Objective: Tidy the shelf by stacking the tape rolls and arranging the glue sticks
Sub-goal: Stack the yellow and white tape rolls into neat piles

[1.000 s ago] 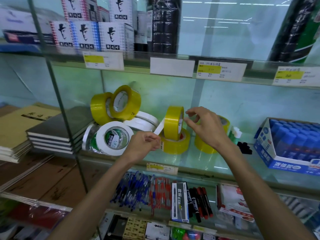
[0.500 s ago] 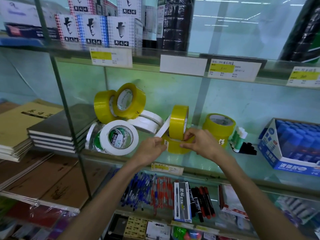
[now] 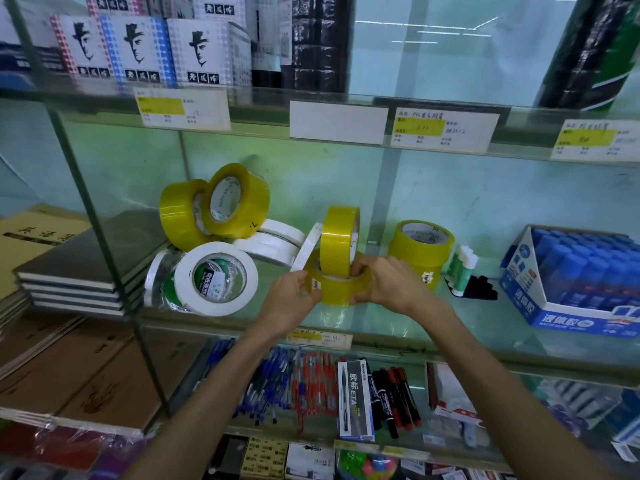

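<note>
A flat yellow tape roll (image 3: 337,287) lies on the glass shelf (image 3: 467,327), with another yellow roll (image 3: 339,242) standing on edge on top of it. My left hand (image 3: 294,299) grips the flat roll's left side and my right hand (image 3: 384,284) grips its right side, fingers over the rim. A stack of yellow rolls (image 3: 420,252) stands just right of my hands. Two yellow rolls (image 3: 221,207) lean at the back left above white rolls (image 3: 216,278). A few glue sticks (image 3: 462,266) stand beside the stack.
A blue box of glue bottles (image 3: 575,282) sits at the shelf's right end. Notebooks (image 3: 76,271) are stacked left of the glass divider (image 3: 100,237). Pens and markers (image 3: 311,386) fill the shelf below. Boxes (image 3: 149,50) stand on the shelf above.
My right hand came down from the upright roll's top and now holds the flat roll's right side. My left hand stayed at the flat roll's left side.
</note>
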Demonstrator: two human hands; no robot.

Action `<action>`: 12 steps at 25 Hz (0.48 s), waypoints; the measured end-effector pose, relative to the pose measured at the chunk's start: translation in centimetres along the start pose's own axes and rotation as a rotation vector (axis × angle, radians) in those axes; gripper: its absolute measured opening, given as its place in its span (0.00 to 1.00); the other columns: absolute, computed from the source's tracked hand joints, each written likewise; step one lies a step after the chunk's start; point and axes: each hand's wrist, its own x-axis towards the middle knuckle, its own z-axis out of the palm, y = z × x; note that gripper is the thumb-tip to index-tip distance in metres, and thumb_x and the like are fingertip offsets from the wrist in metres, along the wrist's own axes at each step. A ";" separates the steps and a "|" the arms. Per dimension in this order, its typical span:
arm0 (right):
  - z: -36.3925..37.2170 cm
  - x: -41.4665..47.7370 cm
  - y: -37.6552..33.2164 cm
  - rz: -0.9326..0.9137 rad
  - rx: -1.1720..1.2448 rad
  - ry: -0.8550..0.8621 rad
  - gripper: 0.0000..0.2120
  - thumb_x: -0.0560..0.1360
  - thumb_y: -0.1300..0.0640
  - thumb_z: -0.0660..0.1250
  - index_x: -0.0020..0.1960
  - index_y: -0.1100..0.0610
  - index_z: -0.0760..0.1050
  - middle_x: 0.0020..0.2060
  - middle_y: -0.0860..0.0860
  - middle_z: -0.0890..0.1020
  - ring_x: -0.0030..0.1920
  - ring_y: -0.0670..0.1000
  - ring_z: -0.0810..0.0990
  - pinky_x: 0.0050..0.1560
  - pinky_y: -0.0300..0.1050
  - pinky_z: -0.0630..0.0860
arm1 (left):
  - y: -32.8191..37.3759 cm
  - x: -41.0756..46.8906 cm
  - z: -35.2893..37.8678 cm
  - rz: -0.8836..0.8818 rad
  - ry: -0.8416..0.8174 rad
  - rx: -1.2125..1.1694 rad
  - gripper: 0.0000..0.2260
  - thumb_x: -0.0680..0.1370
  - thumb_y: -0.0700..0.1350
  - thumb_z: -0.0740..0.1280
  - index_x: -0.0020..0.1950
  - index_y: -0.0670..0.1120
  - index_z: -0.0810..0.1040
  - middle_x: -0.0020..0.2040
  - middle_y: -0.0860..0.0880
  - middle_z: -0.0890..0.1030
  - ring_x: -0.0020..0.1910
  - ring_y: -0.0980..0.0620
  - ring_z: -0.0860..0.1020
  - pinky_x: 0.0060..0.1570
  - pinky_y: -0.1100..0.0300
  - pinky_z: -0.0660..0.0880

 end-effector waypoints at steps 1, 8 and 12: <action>0.2 0.1 0.0 -0.010 -0.013 -0.014 0.25 0.62 0.42 0.76 0.53 0.47 0.70 0.52 0.47 0.80 0.49 0.54 0.78 0.43 0.46 0.73 | -0.1 0.0 0.0 -0.001 -0.003 -0.013 0.17 0.75 0.43 0.68 0.35 0.59 0.64 0.36 0.60 0.69 0.45 0.52 0.72 0.49 0.55 0.70; 0.6 0.0 0.6 -0.068 0.072 -0.007 0.25 0.61 0.43 0.77 0.50 0.48 0.68 0.50 0.47 0.80 0.46 0.52 0.78 0.44 0.48 0.75 | -0.2 0.4 0.0 0.005 -0.078 -0.051 0.17 0.75 0.45 0.68 0.63 0.46 0.74 0.55 0.58 0.76 0.57 0.55 0.75 0.60 0.56 0.71; 0.8 -0.5 1.0 -0.072 0.076 0.038 0.25 0.61 0.43 0.77 0.49 0.49 0.68 0.49 0.47 0.81 0.45 0.52 0.78 0.40 0.46 0.73 | -0.2 0.9 0.4 -0.009 -0.151 -0.053 0.26 0.69 0.57 0.67 0.65 0.50 0.73 0.63 0.53 0.78 0.62 0.55 0.75 0.64 0.48 0.71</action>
